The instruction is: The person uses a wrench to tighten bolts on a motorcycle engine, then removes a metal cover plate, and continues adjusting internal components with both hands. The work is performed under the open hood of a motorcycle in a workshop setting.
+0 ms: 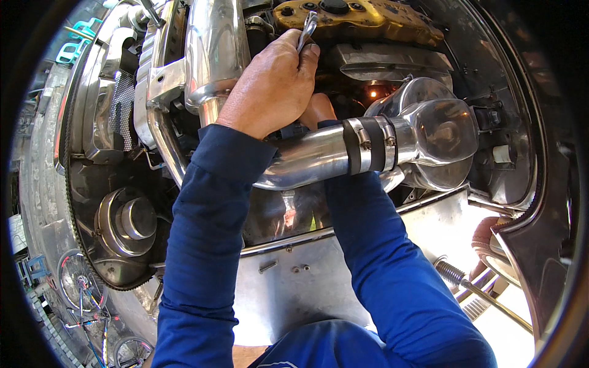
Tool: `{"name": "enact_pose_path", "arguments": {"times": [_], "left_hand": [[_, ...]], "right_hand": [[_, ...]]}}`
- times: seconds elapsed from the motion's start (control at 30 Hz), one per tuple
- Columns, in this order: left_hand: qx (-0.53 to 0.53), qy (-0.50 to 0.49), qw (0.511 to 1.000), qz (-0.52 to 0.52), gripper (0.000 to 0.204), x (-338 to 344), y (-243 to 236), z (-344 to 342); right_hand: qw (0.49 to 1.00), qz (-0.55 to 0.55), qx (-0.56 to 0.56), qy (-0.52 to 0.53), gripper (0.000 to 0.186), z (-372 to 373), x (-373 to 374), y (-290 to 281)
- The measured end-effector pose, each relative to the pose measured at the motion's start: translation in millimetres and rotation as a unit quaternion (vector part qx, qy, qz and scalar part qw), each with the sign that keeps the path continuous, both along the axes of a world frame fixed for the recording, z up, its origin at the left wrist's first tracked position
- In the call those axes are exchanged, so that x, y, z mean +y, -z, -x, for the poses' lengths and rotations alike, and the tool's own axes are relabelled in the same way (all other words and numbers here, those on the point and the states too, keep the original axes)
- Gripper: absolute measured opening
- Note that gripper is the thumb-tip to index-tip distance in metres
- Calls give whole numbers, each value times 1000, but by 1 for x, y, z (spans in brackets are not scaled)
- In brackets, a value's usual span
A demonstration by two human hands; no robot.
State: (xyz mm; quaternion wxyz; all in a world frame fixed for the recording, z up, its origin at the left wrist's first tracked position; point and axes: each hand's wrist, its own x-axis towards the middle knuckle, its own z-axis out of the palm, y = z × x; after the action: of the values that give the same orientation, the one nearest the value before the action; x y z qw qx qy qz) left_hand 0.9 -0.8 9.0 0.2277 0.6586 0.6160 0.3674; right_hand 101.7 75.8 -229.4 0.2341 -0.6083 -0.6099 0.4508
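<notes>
My left hand [267, 86] is closed on a steel spanner [307, 30], whose upper end sticks up just below the gold engine cover [368, 18]. My left sleeve passes over the curved polished pipe [300, 161]. My right arm reaches beneath this pipe, and part of my right hand [318, 109] shows behind it, its fingers hidden. Two hose clamps [383, 141] with dark bands circle the pipe to the right, beside a rounded polished housing [442, 132]. A thick vertical steel cylinder [218, 49] stands left of my left hand.
Loose bolts [268, 266] lie on the front metal panel [282, 306]. A round capped fitting [137, 218] sits at left, a threaded rod [497, 302] at lower right. Bicycles [83, 282] and a turquoise plastic stool [70, 49] are outside the engine bay at left.
</notes>
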Motion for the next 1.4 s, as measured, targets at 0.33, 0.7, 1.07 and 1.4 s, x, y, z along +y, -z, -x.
{"name": "enact_pose_path", "arguments": {"times": [0.33,0.7,1.07,1.4], "left_hand": [[27,-6,999,-38,33,2,7,1],[21,-9,999,-24,32,-2,1,0],[12,-3,999,-32,32,0,3,0],[37,-13,999,-15,35,-2,1,-1]], "right_hand": [[992,-81,-96,-4,26,5,-21,-15],[989,-100,-108,30,22,6,-38,-39],[992,-120,-10,38,28,5,-35,-25],[997,-71,-26,28,26,6,-35,-26]]}}
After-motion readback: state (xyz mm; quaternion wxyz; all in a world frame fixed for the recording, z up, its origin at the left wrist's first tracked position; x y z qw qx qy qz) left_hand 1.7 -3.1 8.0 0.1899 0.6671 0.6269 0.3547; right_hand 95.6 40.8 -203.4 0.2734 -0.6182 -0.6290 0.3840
